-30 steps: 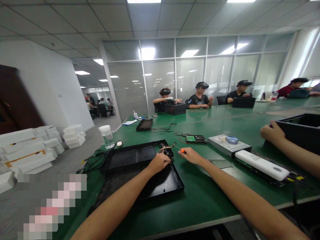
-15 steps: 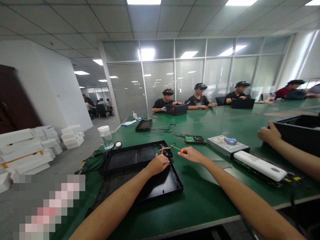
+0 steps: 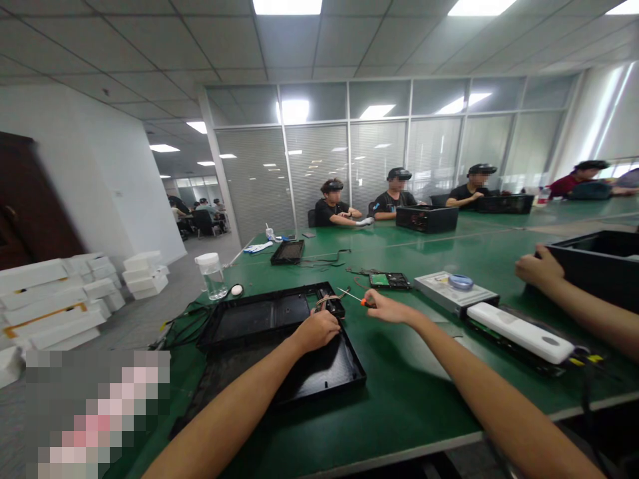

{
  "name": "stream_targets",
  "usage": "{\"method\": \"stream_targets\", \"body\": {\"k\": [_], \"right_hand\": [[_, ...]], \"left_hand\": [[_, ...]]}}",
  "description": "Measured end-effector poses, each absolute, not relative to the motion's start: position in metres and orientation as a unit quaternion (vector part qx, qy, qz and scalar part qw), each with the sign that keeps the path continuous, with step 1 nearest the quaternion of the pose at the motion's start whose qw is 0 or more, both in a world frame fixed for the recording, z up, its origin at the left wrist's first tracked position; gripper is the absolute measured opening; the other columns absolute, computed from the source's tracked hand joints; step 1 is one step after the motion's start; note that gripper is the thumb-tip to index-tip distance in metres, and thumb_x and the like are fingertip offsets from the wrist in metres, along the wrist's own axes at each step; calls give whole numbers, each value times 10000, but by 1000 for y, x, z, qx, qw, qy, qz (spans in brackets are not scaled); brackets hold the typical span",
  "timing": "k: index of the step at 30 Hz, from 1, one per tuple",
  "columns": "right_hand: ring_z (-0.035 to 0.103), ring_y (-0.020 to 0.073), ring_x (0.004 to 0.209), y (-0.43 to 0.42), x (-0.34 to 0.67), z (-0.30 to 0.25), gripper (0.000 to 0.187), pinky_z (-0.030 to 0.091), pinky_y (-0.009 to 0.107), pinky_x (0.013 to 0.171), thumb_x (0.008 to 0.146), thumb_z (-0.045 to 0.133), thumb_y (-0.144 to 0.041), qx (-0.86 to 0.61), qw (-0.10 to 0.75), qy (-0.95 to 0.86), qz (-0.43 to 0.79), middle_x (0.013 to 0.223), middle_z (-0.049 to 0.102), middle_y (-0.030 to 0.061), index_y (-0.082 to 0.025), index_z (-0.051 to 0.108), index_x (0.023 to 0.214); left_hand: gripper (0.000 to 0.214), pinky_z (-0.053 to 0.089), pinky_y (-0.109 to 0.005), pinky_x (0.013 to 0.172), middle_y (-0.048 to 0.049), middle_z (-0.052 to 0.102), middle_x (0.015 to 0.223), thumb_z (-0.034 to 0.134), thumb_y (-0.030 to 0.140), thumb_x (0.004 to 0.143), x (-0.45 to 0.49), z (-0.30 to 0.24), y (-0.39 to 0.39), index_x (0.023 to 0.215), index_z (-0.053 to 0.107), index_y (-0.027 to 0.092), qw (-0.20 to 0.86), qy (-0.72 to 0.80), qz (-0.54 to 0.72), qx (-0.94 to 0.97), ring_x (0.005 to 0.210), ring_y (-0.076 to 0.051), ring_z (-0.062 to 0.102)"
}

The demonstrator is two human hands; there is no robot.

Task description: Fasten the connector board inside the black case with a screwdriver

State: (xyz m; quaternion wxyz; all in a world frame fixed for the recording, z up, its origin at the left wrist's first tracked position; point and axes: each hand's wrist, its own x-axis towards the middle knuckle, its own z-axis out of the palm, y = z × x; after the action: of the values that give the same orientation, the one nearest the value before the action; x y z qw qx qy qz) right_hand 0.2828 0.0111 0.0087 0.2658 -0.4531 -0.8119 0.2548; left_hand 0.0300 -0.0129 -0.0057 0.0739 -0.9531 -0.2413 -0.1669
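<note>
- The left hand [image 3: 317, 330], at frame centre, lay curled on the right rim of the flat black plastic case [image 3: 327, 372]; its grip could not be told.
- The right hand [image 3: 387, 307] pinched a thin orange-handled screwdriver [image 3: 355, 297] just right of that rim.
- Bare green table [image 3: 399, 392] lay open at lower right.

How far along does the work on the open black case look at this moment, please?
Done: the black case lies opened on the table, with a green circuit board and a silver drive set out beyond it. In hand: the left hand rests at the wire bundle in the case's corner; the right hand holds an orange-handled screwdriver. Left, probably: that bundle sits inside the case.
</note>
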Motion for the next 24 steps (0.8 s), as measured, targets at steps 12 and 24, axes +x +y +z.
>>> {"method": "stream_targets", "body": {"k": [12,24], "right_hand": [[353,74,359,9,291,37,379,262,203,357,794,393,-506,-420,466,-716,306,476,448,-40,-151,524,811],[485,128,560,-6,262,26,312,345,230,568,829,382,-412,-434,453,-778,35,595,541,8,-175,551,718]], "left_hand": [[136,351,-294,893,-20,635,905,517,187,805,28,-5,-13,875,633,193,0,-292,-194,-937,896,-144,536],[170,337,-331,901,-21,643,944,540,204,802,28,-1,-17,958,608,201,-22,-340,-186,-922,924,-163,546]]}}
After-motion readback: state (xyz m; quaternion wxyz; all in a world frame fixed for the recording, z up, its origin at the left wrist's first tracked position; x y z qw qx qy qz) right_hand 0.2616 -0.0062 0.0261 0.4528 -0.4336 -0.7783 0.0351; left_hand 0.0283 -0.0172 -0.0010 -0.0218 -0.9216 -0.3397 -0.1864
